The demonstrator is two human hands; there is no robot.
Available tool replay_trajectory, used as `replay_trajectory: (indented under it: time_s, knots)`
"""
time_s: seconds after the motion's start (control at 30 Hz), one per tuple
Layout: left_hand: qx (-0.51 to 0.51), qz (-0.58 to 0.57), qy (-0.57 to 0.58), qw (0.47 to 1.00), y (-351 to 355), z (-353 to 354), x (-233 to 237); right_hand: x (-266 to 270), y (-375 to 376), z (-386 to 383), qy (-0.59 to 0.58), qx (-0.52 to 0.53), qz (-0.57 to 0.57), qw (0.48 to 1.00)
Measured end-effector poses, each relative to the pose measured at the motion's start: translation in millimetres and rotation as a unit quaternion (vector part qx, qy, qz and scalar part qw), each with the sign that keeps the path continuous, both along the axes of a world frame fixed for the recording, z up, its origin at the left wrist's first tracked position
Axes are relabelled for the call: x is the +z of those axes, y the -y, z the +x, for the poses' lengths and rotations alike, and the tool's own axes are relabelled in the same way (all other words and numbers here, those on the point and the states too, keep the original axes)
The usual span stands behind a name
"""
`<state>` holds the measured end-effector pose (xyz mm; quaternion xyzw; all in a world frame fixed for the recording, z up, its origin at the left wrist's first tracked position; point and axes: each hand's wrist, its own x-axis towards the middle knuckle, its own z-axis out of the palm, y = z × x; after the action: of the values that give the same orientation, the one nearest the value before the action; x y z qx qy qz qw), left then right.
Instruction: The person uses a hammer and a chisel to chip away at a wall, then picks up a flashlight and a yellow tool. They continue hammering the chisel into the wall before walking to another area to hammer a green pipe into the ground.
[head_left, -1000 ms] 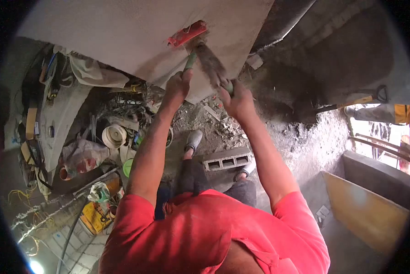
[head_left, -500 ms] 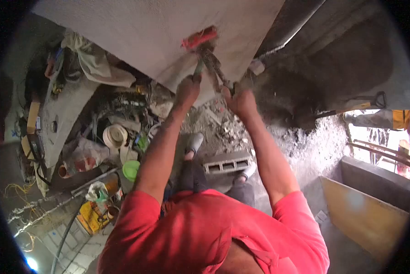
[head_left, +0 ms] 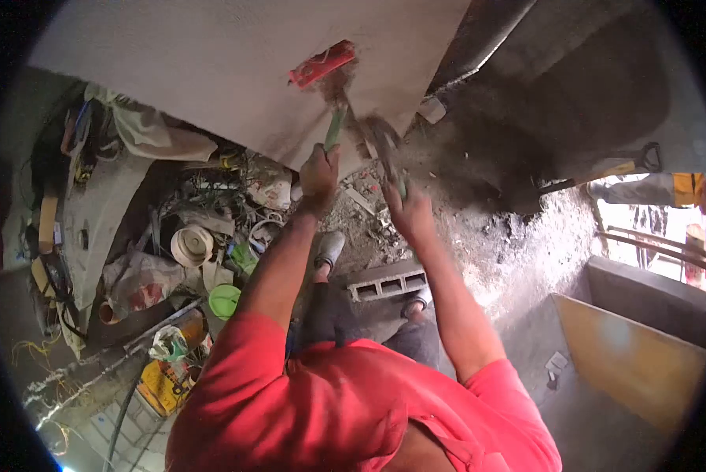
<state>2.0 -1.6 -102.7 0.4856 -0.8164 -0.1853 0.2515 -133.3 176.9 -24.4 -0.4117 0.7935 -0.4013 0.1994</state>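
My left hand [head_left: 319, 173] is closed round a green-handled chisel [head_left: 336, 126]. Its far end meets a rough brown patch in the pale wall [head_left: 211, 55]. Just above that patch sits a red rectangular box [head_left: 321, 64], set in the wall surface. My right hand [head_left: 412, 212] grips a hammer [head_left: 385, 149], smeared by motion. The hammer's head is to the right of the chisel and apart from it. Both arms reach forward from red sleeves.
A hollow concrete block [head_left: 386, 285] lies between my feet, with rubble [head_left: 369, 208] beyond. Cables, a cream round container [head_left: 192, 245] and a green bowl [head_left: 224, 300] clutter the left. On the right are a shovel [head_left: 604, 169] and a leaning wooden board [head_left: 628, 354].
My right hand has drawn back toward me with the hammer, away from the chisel. The left hand keeps its hold on the chisel. The whole view has shifted slightly.
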Motion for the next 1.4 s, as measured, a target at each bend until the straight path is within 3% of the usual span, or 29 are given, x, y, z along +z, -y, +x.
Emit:
replay_trajectory:
  time_s: [0.03,0.13,0.17,0.27,0.3,0.33,0.37,0.4,0.43,0.47,0.5,0.53,0.6,0.63,0.7,0.77,0.87,1.0,1.07,1.1,1.2,1.23,1.3,1.33,1.4]
  knots:
    - [-0.010,-0.074,0.033,0.997,8,3,-31,-18,-23,4,0.039,-0.012,0.035,0.999]
    - [-0.056,-0.087,0.100,0.990,29,11,-58,-48,-101,7,0.108,-0.052,0.147,0.982]
    - [-0.023,-0.048,0.078,0.996,29,5,-70,-64,-127,3,0.103,-0.061,0.168,0.979]
    - [-0.065,-0.038,0.009,0.997,-2,4,-18,-135,-225,-9,0.063,-0.093,0.240,0.964]
    - [-0.099,-0.013,0.006,0.995,-23,10,8,-136,-251,-16,0.109,-0.103,0.284,0.947]
    - [-0.138,0.014,0.004,0.990,-52,21,27,-136,-280,-20,0.156,-0.118,0.327,0.924]
    - [-0.161,0.113,0.069,0.978,-84,44,28,-142,-318,-19,0.163,-0.137,0.329,0.920]
    - [-0.193,0.075,0.098,0.973,-121,74,15,-159,-354,-19,0.173,-0.170,0.395,0.886]
    - [-0.266,0.117,0.113,0.950,-151,91,29,-177,-389,-21,0.180,-0.199,0.456,0.848]
    - [-0.219,0.237,0.138,0.937,-178,117,17,-198,-431,-20,0.170,-0.179,0.478,0.843]
    - [-0.233,0.408,0.156,0.869,-198,143,11,-212,-470,-18,0.159,-0.154,0.498,0.838]
    - [-0.244,0.444,0.270,0.819,-214,181,-34,-214,-500,-17,0.185,-0.150,0.525,0.817]
    - [-0.338,0.294,0.215,0.868,-261,255,-95,-200,-530,-13,0.185,-0.141,0.600,0.766]
    - [-0.364,0.309,0.172,0.862,-272,263,-95,-182,-543,-13,0.157,-0.135,0.646,0.735]
    - [-0.386,0.311,0.134,0.858,-278,248,-82,-157,-559,-8,0.170,-0.198,0.636,0.726]
    - [-0.328,0.465,0.212,0.795,-281,212,-45,-165,-578,-16,0.234,-0.177,0.635,0.714]
    - [-0.298,0.433,0.232,0.818,-297,188,-42,-202,-593,-36,0.269,-0.141,0.617,0.726]
    - [-0.185,0.395,0.256,0.863,-323,138,26,-241,-582,-75,0.289,-0.089,0.580,0.756]
    - [-0.055,0.384,0.210,0.898,-331,130,43,-258,-572,-97,0.172,-0.020,0.534,0.827]
    - [0.018,0.421,0.189,0.887,-336,124,55,-253,-565,-109,0.171,-0.013,0.532,0.829]
    - [0.071,0.354,0.141,0.922,-345,129,74,-216,-535,-147,0.226,-0.053,0.498,0.835]
    - [0.085,0.270,0.194,0.939,-349,125,82,-210,-530,-156,0.220,-0.066,0.473,0.850]
    - [0.100,0.220,0.150,0.959,-342,147,52,-207,-528,-166,0.219,-0.076,0.448,0.864]
    - [0.109,0.171,0.104,0.974,-340,149,52,-210,-532,-170,0.253,-0.129,0.417,0.863]
    - [0.121,0.207,0.129,0.962,-324,141,61,-225,-550,-168,0.295,-0.184,0.388,0.854]
